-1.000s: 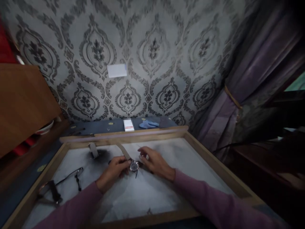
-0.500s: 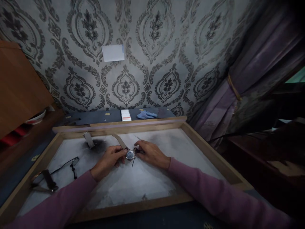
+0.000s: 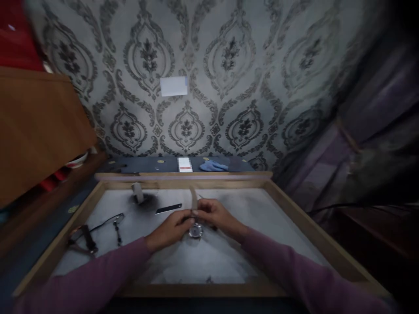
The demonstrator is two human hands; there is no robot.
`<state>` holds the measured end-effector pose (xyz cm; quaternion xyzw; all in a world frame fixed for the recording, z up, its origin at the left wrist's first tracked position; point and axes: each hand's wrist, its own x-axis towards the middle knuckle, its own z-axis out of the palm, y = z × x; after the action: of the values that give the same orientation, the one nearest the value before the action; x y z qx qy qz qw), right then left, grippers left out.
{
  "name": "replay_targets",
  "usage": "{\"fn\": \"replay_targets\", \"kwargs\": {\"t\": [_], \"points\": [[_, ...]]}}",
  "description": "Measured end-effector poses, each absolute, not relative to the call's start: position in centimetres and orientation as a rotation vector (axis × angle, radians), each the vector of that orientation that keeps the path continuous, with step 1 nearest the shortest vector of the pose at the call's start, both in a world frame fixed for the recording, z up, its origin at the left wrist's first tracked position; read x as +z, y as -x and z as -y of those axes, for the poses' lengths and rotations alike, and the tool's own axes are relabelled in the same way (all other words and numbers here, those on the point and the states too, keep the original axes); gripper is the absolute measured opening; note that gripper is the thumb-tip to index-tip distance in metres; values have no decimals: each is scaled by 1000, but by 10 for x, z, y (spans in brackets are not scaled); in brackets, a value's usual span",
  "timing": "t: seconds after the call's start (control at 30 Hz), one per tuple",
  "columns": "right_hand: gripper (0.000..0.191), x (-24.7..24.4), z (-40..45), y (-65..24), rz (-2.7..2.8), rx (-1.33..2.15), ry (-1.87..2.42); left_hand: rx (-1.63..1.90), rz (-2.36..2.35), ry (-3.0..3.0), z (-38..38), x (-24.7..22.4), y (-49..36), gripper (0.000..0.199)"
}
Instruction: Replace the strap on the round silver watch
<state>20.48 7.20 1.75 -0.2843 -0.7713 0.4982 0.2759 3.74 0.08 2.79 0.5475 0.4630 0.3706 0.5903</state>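
A round silver wristwatch point(image 3: 195, 231) hangs just below my fingertips, over the middle of the white-bottomed wooden tray point(image 3: 183, 291). Its light strap point(image 3: 194, 198) rises above my hands. My left hand point(image 3: 172, 229) pinches the watch where strap and case meet, thumb against the fingers. Close against it, my right hand point(image 3: 220, 216) has its fingers closed on the strap, and a thin pointed tool shows beside its fingers. A dark flat blade-like strip point(image 3: 168, 209) lies on the tray behind my left hand.
On the tray's left lie a brown-strapped watch point(image 3: 87, 240), a thin dark bracelet point(image 3: 118, 232) and a small grey stand point(image 3: 138, 193). Behind the tray are a small white box point(image 3: 185, 165) and a blue cloth point(image 3: 213, 166). An orange-brown cabinet point(image 3: 42, 135) stands at left.
The view has shifted, moving the scene rightward. My hands have come together at the strap, and the watch face now hangs below them. The dark strip has come into sight.
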Motion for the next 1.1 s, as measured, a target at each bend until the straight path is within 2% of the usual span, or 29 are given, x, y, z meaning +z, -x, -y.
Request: {"fn": "replay_targets", "kwargs": {"t": [0.2,0.3,0.5,0.83,0.9,1.03,1.1], "points": [[44,22,-78,-206,1789,1641,835,842,-1098,-1154,-7,25,-36,26],[46,22,-82,-207,1795,1591,893,811,-1082,-1166,-9,24,-31,25],[54,24,-87,-214,1860,1352,1033,611,-1043,-1276,-11,22,-23,9],[53,22,-91,-220,1849,1211,1072,291,-1124,-1552,-4,34,-8,6],[54,18,-91,-220,1880,1203,1064,287,-1205,-1632,0,35,-11,10],[57,7,-95,-218,1946,1170,1065,302,-1422,-1811,9,49,-5,34],[58,2,-98,-220,1986,1123,1061,265,-1529,-1889,15,62,13,30]]}}
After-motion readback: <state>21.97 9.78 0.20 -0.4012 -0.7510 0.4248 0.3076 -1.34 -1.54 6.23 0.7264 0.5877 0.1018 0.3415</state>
